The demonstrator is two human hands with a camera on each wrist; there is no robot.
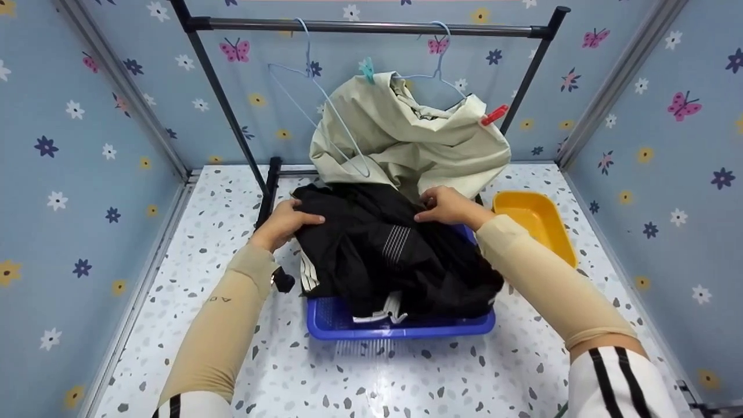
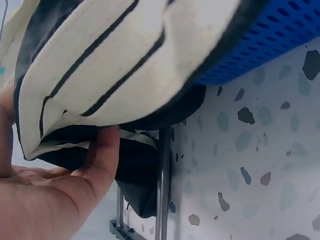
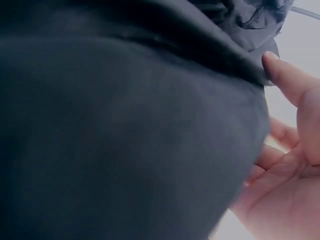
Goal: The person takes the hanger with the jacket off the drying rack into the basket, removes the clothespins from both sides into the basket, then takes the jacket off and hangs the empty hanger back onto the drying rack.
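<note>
A black garment [image 1: 371, 244] with white stripes lies bunched over a blue plastic basket [image 1: 400, 333]. My left hand [image 1: 283, 223] grips the garment's left edge, thumb on top. In the left wrist view that hand [image 2: 65, 185] pinches a white panel [image 2: 110, 65] with black lines, the thumb tucked under a fold. At the garment's upper right, my right hand [image 1: 450, 206] holds its edge between thumb and fingers. Dark cloth [image 3: 135, 135] fills most of the right wrist view, with the right hand's thumb [image 3: 285, 75] at its border and the other fingers partly behind it.
Behind the basket stands a black rack [image 1: 371, 25]. A bare blue hanger [image 1: 342, 125] hangs there beside a beige garment [image 1: 406, 145] on another hanger, with teal [image 1: 367, 69] and red [image 1: 494, 115] clips. A yellow tray [image 1: 537, 217] sits at the right. Patterned walls enclose the speckled floor.
</note>
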